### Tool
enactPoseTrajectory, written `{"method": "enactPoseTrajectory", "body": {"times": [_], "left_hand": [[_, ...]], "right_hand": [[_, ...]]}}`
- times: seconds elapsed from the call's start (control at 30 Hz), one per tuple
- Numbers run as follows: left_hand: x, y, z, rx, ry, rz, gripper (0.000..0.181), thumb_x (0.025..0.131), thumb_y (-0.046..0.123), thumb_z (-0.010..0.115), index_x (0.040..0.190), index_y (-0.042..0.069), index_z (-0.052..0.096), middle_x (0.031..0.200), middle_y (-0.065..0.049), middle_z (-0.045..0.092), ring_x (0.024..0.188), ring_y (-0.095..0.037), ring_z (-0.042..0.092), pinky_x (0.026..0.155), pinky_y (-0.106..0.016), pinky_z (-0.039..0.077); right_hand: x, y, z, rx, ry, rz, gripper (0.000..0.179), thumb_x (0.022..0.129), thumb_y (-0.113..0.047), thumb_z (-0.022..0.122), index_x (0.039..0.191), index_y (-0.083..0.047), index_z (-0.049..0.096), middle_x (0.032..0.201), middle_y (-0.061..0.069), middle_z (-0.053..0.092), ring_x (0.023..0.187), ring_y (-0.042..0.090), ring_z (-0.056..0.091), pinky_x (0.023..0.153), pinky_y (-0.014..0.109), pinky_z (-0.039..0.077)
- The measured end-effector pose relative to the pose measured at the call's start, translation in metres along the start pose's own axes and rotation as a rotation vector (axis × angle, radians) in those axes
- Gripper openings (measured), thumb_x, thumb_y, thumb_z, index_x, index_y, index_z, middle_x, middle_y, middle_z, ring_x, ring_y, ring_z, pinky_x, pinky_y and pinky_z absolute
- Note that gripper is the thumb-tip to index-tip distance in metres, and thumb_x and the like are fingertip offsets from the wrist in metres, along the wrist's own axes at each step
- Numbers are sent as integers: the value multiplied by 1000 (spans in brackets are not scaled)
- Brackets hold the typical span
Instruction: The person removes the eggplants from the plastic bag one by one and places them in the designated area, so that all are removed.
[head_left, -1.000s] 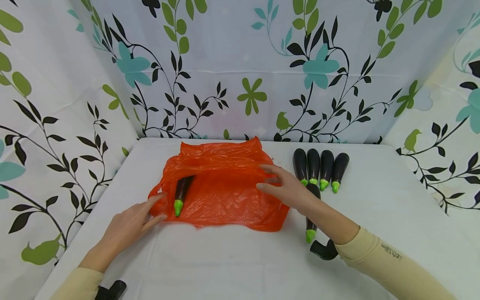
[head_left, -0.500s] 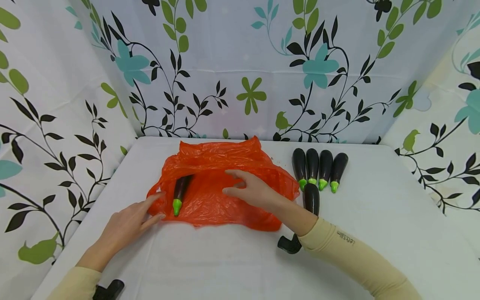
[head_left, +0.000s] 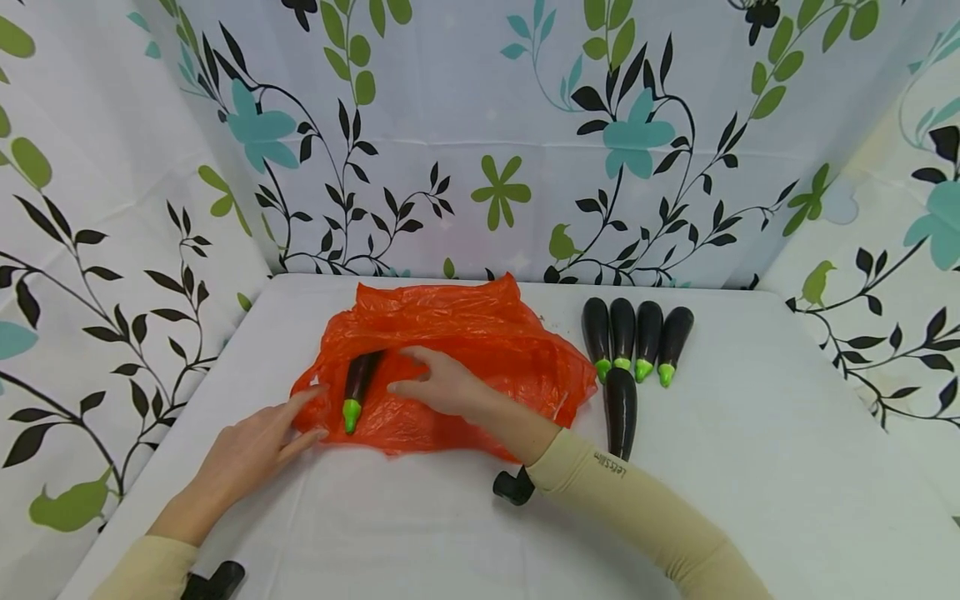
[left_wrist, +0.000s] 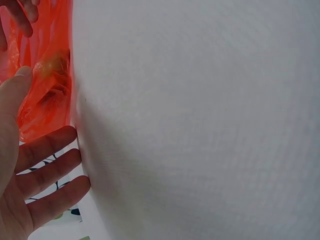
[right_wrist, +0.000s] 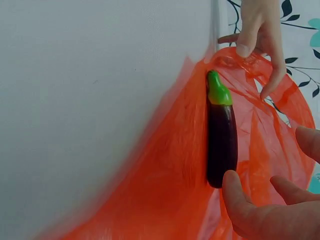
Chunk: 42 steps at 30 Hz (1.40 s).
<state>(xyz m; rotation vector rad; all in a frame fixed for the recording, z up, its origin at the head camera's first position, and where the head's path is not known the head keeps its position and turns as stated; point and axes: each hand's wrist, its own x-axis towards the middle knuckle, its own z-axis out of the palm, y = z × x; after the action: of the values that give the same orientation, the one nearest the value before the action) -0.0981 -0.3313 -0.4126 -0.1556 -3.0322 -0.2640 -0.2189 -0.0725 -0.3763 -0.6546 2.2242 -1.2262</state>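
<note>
A crumpled red plastic bag (head_left: 450, 317) lies on the white table with its mouth toward me. One dark purple eggplant (head_left: 361, 379) with a green stem end rests inside it, near the left. At the bag's left edge is my left hand (head_left: 243, 454), fingers spread, its tips at the bag's handle. My right hand (head_left: 450, 387) reaches into the mouth from the right, thumb and fingers apart. In the right wrist view its thumb comes right to the lower end of the eggplant (right_wrist: 222, 142), and nothing is gripped.
Right of the bag, several eggplants (head_left: 622, 329) stand side by side in a row, stem ends toward me. Another eggplant (head_left: 621, 408) lies just below them, partly behind the right sleeve (head_left: 622, 492). A patterned curtain (head_left: 420, 125) hangs behind the table (head_left: 750, 417).
My right hand has moved left from the bag's right side, across its mouth, to beside the eggplant inside. The left hand stays at the bag's left edge.
</note>
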Motion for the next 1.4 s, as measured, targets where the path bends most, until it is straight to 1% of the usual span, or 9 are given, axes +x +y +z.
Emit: {"method": "enactPoseTrajectory", "body": {"times": [0.2,0.27,0.4,0.53,0.67,0.8,0.97,1.13,1.4], "left_hand": [[0,-1,0,-2,-2,-1,63,89,46,69,139,18,44,79,1,58,70,-19,56,54,-42,52],[0,-2,0,-3,-1,1,63,89,46,68,140,18,44,78,2,57,69,-18,56,54,-42,52],[0,-2,0,-4,-4,-2,64,89,47,68,140,18,44,77,2,57,69,-18,56,54,-42,52],[-1,-2,1,-6,-6,-3,64,89,48,68,140,18,43,77,2,57,70,-18,57,54,-42,52],[-1,-3,1,-5,7,7,64,89,47,68,140,18,43,75,3,55,68,-17,56,53,-41,51],[-2,-2,1,2,14,12,63,89,47,68,140,19,43,73,4,52,66,-16,53,51,-37,49],[-1,-2,1,10,19,14,64,88,46,68,141,19,43,73,4,53,65,-16,52,49,-36,47],[0,-1,1,11,28,22,64,88,45,69,141,20,43,71,5,51,64,-15,51,48,-34,46],[-1,-2,1,13,25,24,63,89,45,68,141,20,43,71,5,50,64,-14,50,48,-33,44]], "right_hand": [[16,-7,21,11,9,13,58,90,-35,70,144,-27,48,147,2,45,131,23,43,103,48,41],[21,-9,28,0,20,18,57,90,-35,71,143,-28,49,146,0,46,130,21,43,104,47,41],[29,-11,38,-5,35,20,58,89,-35,72,142,-26,50,143,-2,49,125,19,46,103,46,42],[36,-11,45,28,42,25,59,88,-34,73,142,-23,51,141,-1,51,123,20,47,101,47,43],[40,-10,50,47,54,31,58,89,-33,73,142,-24,51,142,-1,51,124,20,47,103,48,41],[44,-8,54,53,59,36,59,88,-33,73,142,-25,51,141,0,50,124,20,47,102,47,42],[45,-7,57,39,60,24,59,89,-33,73,143,-26,50,141,-1,49,124,20,46,103,47,41],[45,-5,57,23,50,8,58,88,-33,73,142,-27,51,140,-4,50,125,17,45,105,45,40],[49,-2,59,-76,-12,-42,58,89,-36,72,142,-30,51,138,-6,52,123,14,46,105,40,39]]}}
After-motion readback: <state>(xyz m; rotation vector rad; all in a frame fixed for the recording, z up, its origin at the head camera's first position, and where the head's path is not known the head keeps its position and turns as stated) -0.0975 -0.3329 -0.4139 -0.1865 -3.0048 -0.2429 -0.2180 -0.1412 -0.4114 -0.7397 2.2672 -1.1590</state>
